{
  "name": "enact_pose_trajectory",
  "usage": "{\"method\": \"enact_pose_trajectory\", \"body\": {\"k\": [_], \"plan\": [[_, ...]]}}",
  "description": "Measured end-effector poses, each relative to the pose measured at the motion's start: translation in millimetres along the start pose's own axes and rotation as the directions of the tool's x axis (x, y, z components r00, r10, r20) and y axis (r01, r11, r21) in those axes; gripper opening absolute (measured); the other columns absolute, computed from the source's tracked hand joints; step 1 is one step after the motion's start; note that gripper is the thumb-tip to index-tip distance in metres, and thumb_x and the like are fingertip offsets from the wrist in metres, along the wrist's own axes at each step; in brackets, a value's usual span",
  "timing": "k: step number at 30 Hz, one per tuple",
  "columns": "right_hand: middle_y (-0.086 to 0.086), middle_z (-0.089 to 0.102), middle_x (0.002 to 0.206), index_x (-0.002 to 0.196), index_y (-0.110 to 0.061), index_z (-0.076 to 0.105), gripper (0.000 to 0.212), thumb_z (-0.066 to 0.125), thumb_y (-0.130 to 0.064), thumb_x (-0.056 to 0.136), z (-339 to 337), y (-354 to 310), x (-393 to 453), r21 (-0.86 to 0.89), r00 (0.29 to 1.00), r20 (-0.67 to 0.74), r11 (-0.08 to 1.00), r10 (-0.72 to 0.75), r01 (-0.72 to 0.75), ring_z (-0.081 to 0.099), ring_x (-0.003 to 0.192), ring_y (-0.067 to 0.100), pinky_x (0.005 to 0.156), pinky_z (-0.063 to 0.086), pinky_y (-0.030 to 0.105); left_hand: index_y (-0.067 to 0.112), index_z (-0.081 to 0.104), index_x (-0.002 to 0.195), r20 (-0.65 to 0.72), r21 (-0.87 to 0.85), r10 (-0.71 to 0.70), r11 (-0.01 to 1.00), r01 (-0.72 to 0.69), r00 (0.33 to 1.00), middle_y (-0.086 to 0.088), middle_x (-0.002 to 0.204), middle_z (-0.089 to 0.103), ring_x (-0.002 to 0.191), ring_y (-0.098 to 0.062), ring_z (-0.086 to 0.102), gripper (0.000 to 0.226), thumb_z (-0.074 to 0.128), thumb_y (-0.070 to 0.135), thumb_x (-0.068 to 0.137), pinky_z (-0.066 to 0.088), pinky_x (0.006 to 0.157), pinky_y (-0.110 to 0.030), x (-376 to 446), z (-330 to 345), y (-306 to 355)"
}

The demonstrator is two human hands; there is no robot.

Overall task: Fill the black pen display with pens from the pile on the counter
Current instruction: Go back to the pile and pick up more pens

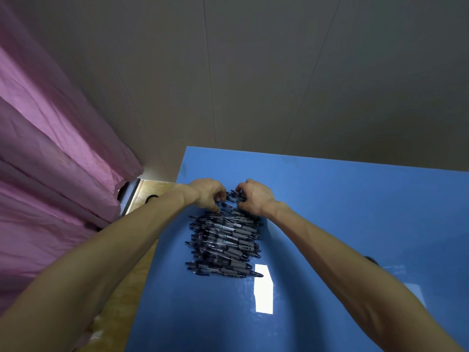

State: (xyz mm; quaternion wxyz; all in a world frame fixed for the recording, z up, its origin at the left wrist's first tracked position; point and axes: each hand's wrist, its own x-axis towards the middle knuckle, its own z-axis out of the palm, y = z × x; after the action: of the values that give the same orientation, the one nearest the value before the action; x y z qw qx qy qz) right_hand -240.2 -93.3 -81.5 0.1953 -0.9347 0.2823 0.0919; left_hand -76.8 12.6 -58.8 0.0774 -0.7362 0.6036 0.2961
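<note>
We see a heap of dark retractable pens with grey rubber grips [224,240] lying on a glossy blue counter top [355,212], the pens mostly parallel and running left to right, stacked several deep. The heap sits toward the counter's left side, its left ends close to the left edge and its far end near the back left corner, while a broad stretch of bare blue surface lies open to its right and another toward us. A bright rectangular light reflection [263,288] shows on the counter just in front of the nearest pens. Our left hand [208,195] and right hand [253,196] meet at the far end of the heap, fingers of both curled down around a small bundle of pens there, each hand gripping one end of that bundle. Both bare forearms reach in from the lower corners and flank the heap. Left of the counter edge we see a strip of tan floor [121,301] and then a hanging pink curtain [50,148]; a plain grey panelled wall [279,72] rises just behind the counter's back edge.
</note>
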Motion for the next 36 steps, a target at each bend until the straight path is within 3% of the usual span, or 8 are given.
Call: {"method": "enact_pose_trajectory", "body": {"k": [3, 9, 15, 19, 23, 29, 32, 36], "plan": [[0.006, 0.058, 0.122, 0.128, -0.02, 0.062, 0.042, 0.068, -0.032, 0.088, -0.8, 0.6, -0.4, 0.0, 1.0, -0.007, 1.0, 0.011, -0.011, 0.06, 0.108, 0.027, 0.087, 0.05, 0.036, 0.022, 0.065, 0.115, -0.046, 0.094, 0.026, 0.995, -0.022, 0.999, 0.004, 0.111, 0.067, 0.101, -0.02, 0.063, 0.027, 0.071, 0.028, 0.089, 0.045, 0.076, -0.029, -1.3, 3.9, 1.3], [0.005, 0.059, 0.121, 0.127, -0.02, 0.063, 0.041, 0.067, -0.035, 0.089, -2.2, 2.8, -0.9, -0.007, 0.999, -0.015, 1.0, 0.029, -0.029, 0.06, 0.107, 0.026, 0.082, 0.047, 0.033, 0.017, 0.061, 0.127, -0.119, 0.11, 0.048, 0.993, -0.035, 0.992, -0.003, 0.122, 0.059, 0.11, -0.024, 0.059, 0.033, 0.063, 0.03, 0.097, 0.048, 0.088, -0.036, -7.0, 6.1, -5.4], [0.006, 0.059, 0.12, 0.123, -0.017, 0.064, 0.038, 0.066, -0.034, 0.089, 0.0, 2.6, -2.7, -0.026, 0.998, -0.039, 0.999, 0.044, -0.045, 0.06, 0.106, 0.027, 0.083, 0.048, 0.035, 0.021, 0.056, 0.133, -0.091, 0.102, 0.046, 0.994, -0.037, 0.995, 0.001, 0.125, 0.054, 0.107, -0.02, 0.058, 0.051, 0.072, 0.034, 0.087, 0.05, 0.086, -0.035, -6.9, 6.5, -6.9], [0.008, 0.058, 0.115, 0.115, -0.013, 0.062, 0.033, 0.064, -0.033, 0.09, 0.0, 1.1, -4.7, -0.09, 0.994, -0.078, 0.992, 0.081, -0.088, 0.06, 0.103, 0.029, 0.076, 0.045, 0.035, 0.023, 0.058, 0.129, -0.139, 0.159, 0.071, 0.986, -0.048, 0.988, 0.002, 0.125, 0.055, 0.107, -0.02, 0.058, 0.048, 0.075, 0.035, 0.086, 0.048, 0.082, -0.034, -1.8, 9.1, -6.3], [0.009, 0.057, 0.115, 0.116, -0.011, 0.06, 0.037, 0.065, -0.035, 0.088, -3.1, 3.5, -6.2, -0.08, 0.976, -0.11, 0.977, 0.189, -0.198, 0.059, 0.101, 0.029, 0.072, 0.039, 0.033, 0.021, 0.057, 0.133, -0.19, 0.16, 0.088, 0.985, -0.058, 0.978, 0.0, 0.125, 0.054, 0.115, -0.023, 0.055, 0.048, 0.071, 0.037, 0.09, 0.042, 0.081, -0.032, 6.2, 9.0, -3.3], [0.008, 0.058, 0.118, 0.118, -0.011, 0.058, 0.052, 0.071, -0.047, 0.084, -11.5, 19.6, -7.2, 0.077, 0.908, -0.115, 0.915, 0.403, -0.397, 0.064, 0.1, 0.028, 0.078, 0.049, 0.034, 0.014, 0.032, 0.154, -0.259, 0.142, 0.004, 0.989, 0.034, 0.966, -0.011, 0.156, 0.031, 0.138, -0.031, 0.039, 0.07, 0.065, 0.027, 0.094, 0.047, 0.101, -0.044, 19.0, 11.0, 16.8], [0.008, 0.058, 0.119, 0.121, -0.011, 0.054, 0.056, 0.07, -0.049, 0.084, -10.9, 26.4, -8.3, 0.119, 0.885, -0.105, 0.889, 0.453, -0.441, 0.063, 0.102, 0.027, 0.079, 0.049, 0.034, 0.011, 0.036, 0.147, -0.333, -0.027, -0.176, 0.984, 0.177, 0.926, -0.014, 0.142, 0.042, 0.123, -0.034, 0.051, 0.062, 0.063, 0.025, 0.093, 0.05, 0.09, -0.045, 22.3, 13.9, 29.5], [0.009, 0.058, 0.122, 0.126, -0.01, 0.049, 0.06, 0.068, -0.051, 0.087, -7.1, 27.5, -6.8, 0.143, 0.884, -0.106, 0.886, 0.456, -0.44, 0.062, 0.107, 0.028, 0.08, 0.048, 0.035, 0.01, 0.046, 0.127, -0.35, -0.135, -0.353, 0.936, 0.326, 0.868, -0.006, 0.099, 0.06, 0.087, -0.028, 0.059, 0.053, 0.05, 0.054, 0.098, 0.045, 0.069, -0.037, 25.8, 13.3, 39.8]]}}
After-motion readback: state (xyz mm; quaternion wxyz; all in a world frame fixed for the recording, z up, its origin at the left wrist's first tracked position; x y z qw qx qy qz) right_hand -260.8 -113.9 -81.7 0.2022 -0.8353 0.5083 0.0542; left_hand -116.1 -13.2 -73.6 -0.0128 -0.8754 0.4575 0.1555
